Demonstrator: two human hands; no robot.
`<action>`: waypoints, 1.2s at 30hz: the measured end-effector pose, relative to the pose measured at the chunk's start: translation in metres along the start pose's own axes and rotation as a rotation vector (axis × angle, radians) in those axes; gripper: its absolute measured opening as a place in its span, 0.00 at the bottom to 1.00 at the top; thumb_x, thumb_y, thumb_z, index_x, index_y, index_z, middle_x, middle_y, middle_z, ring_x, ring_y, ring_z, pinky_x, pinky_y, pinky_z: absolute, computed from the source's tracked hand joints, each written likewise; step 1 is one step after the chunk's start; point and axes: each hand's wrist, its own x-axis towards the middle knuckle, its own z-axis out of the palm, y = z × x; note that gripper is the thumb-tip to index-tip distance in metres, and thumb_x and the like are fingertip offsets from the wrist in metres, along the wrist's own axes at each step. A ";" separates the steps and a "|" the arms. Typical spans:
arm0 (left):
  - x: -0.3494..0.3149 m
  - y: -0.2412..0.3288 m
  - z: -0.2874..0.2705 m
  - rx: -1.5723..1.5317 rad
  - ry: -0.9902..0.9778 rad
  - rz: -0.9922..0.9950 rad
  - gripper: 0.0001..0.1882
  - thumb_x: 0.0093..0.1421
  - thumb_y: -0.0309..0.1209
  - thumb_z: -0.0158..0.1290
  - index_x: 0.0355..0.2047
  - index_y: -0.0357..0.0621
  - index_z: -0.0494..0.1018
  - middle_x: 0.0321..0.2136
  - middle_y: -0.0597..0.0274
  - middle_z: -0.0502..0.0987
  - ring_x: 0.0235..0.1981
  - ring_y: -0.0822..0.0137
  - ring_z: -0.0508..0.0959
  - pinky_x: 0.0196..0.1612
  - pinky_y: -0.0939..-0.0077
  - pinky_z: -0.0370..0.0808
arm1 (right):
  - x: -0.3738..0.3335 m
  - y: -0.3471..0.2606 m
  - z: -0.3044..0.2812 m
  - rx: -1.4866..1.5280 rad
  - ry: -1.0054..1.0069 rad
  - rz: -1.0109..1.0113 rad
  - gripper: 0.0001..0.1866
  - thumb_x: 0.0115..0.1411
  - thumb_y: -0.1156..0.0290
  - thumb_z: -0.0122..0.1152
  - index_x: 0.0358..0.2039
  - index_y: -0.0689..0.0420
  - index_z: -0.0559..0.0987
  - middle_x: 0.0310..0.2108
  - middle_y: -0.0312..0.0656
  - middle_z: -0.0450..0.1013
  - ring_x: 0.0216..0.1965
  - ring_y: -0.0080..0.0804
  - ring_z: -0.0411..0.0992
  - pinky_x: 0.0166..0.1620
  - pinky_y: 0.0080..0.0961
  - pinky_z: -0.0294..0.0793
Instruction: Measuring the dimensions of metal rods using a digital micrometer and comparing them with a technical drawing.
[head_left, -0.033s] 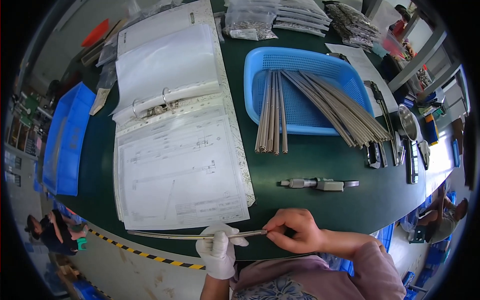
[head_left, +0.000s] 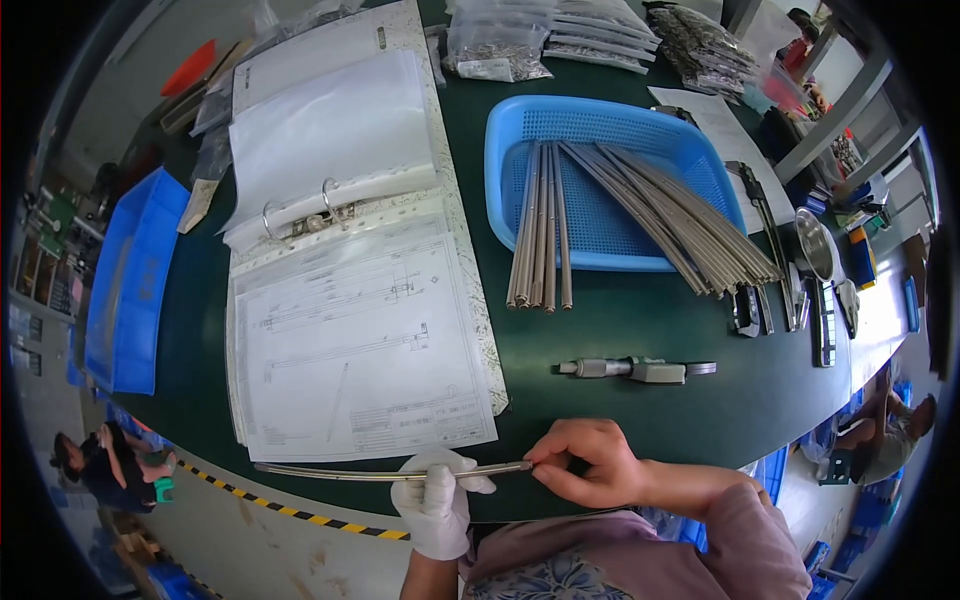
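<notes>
A thin metal rod [head_left: 330, 473] lies crosswise in front of me at the table's near edge, just below an open ring binder [head_left: 380, 330]. My left hand [head_left: 436, 500], in a white glove, is closed around the rod right of its middle. My bare right hand [head_left: 592, 462] pinches the rod's right end between thumb and fingertips. Beyond my right hand, a micrometer [head_left: 640, 370] rests on the green tabletop. Farther back, similar metal rods [head_left: 680, 220] fan out in two groups over the front rim of a blue plastic basket [head_left: 500, 190].
Calipers [head_left: 762, 205] and other hand tools lie at the right beside a metal bowl [head_left: 815, 245]. A blue bin [head_left: 135, 280] stands at the far left. Bags of small parts [head_left: 500, 45] line the back. Two seated people [head_left: 110, 455] appear at the sides.
</notes>
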 end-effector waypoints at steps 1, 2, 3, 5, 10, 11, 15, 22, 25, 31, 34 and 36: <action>0.000 -0.002 0.000 0.001 -0.005 -0.002 0.14 0.57 0.33 0.47 0.26 0.30 0.68 0.21 0.55 0.70 0.17 0.67 0.71 0.24 0.73 0.72 | 0.000 0.000 -0.001 0.007 -0.002 -0.009 0.05 0.49 0.80 0.56 0.28 0.63 0.74 0.21 0.38 0.70 0.17 0.20 0.69 0.20 0.15 0.67; 0.001 -0.003 -0.003 0.007 -0.040 0.023 0.13 0.57 0.33 0.47 0.26 0.31 0.68 0.22 0.54 0.70 0.18 0.67 0.72 0.24 0.73 0.72 | 0.000 0.001 -0.001 0.009 0.006 -0.007 0.05 0.49 0.80 0.56 0.28 0.63 0.74 0.21 0.38 0.70 0.17 0.20 0.69 0.20 0.15 0.67; 0.003 -0.004 -0.005 0.013 -0.076 0.048 0.13 0.57 0.33 0.47 0.26 0.32 0.68 0.23 0.54 0.70 0.19 0.66 0.72 0.25 0.73 0.73 | 0.000 0.001 0.000 0.023 -0.002 0.019 0.05 0.48 0.80 0.57 0.28 0.63 0.74 0.21 0.38 0.70 0.17 0.20 0.68 0.20 0.15 0.67; 0.005 -0.002 -0.004 0.020 -0.101 0.050 0.12 0.57 0.33 0.47 0.26 0.32 0.67 0.23 0.54 0.70 0.20 0.66 0.72 0.25 0.73 0.73 | -0.001 0.003 0.000 0.039 -0.007 0.050 0.05 0.48 0.79 0.57 0.28 0.63 0.74 0.21 0.37 0.69 0.16 0.20 0.68 0.20 0.15 0.66; 0.004 0.000 -0.002 0.042 -0.147 0.074 0.11 0.57 0.31 0.46 0.27 0.32 0.67 0.24 0.53 0.70 0.22 0.66 0.73 0.27 0.73 0.73 | -0.001 0.002 -0.001 0.030 0.010 0.041 0.04 0.48 0.79 0.58 0.27 0.62 0.74 0.20 0.37 0.69 0.15 0.21 0.66 0.19 0.16 0.64; 0.003 0.000 -0.003 0.071 -0.151 0.038 0.10 0.57 0.30 0.46 0.27 0.32 0.67 0.24 0.53 0.70 0.22 0.65 0.73 0.27 0.73 0.73 | -0.001 0.002 -0.001 0.037 0.000 0.034 0.04 0.48 0.79 0.58 0.27 0.62 0.74 0.20 0.37 0.69 0.15 0.21 0.66 0.19 0.16 0.64; 0.003 0.004 -0.008 0.055 -0.186 -0.031 0.12 0.58 0.31 0.43 0.28 0.31 0.68 0.24 0.51 0.70 0.23 0.64 0.74 0.29 0.72 0.73 | 0.000 0.005 -0.002 -0.033 0.025 -0.033 0.06 0.44 0.79 0.59 0.25 0.62 0.74 0.17 0.36 0.68 0.15 0.22 0.65 0.19 0.17 0.64; 0.001 0.005 -0.008 0.067 -0.165 -0.088 0.21 0.60 0.38 0.40 0.25 0.28 0.70 0.25 0.49 0.71 0.22 0.62 0.74 0.30 0.70 0.72 | 0.001 0.000 -0.004 -0.130 0.023 -0.114 0.07 0.42 0.79 0.60 0.25 0.61 0.74 0.17 0.37 0.68 0.15 0.25 0.65 0.19 0.19 0.65; 0.004 0.001 -0.006 0.090 -0.164 -0.067 0.20 0.60 0.37 0.41 0.24 0.28 0.70 0.23 0.50 0.71 0.21 0.62 0.74 0.30 0.70 0.72 | 0.005 0.002 -0.008 -0.151 0.028 -0.120 0.07 0.42 0.78 0.60 0.26 0.61 0.74 0.17 0.37 0.68 0.16 0.26 0.66 0.19 0.20 0.65; 0.003 0.007 0.004 0.115 -0.083 0.079 0.19 0.58 0.39 0.41 0.21 0.33 0.67 0.17 0.52 0.68 0.15 0.63 0.70 0.22 0.75 0.69 | 0.013 -0.005 -0.012 -0.330 0.069 -0.285 0.10 0.42 0.74 0.61 0.28 0.58 0.74 0.20 0.38 0.69 0.19 0.30 0.68 0.22 0.24 0.67; 0.005 0.000 -0.005 0.037 -0.106 0.027 0.19 0.57 0.37 0.43 0.22 0.31 0.68 0.21 0.49 0.71 0.18 0.60 0.73 0.25 0.71 0.73 | 0.009 -0.025 -0.043 -0.900 0.234 -0.347 0.19 0.35 0.66 0.63 0.31 0.58 0.73 0.26 0.40 0.69 0.23 0.35 0.68 0.25 0.26 0.64; 0.004 -0.004 -0.015 -0.012 -0.132 0.001 0.17 0.59 0.34 0.42 0.26 0.29 0.68 0.24 0.48 0.72 0.21 0.60 0.74 0.27 0.68 0.74 | 0.009 -0.037 -0.058 -1.155 0.232 -0.033 0.24 0.33 0.65 0.63 0.35 0.57 0.71 0.31 0.42 0.67 0.30 0.38 0.66 0.33 0.32 0.62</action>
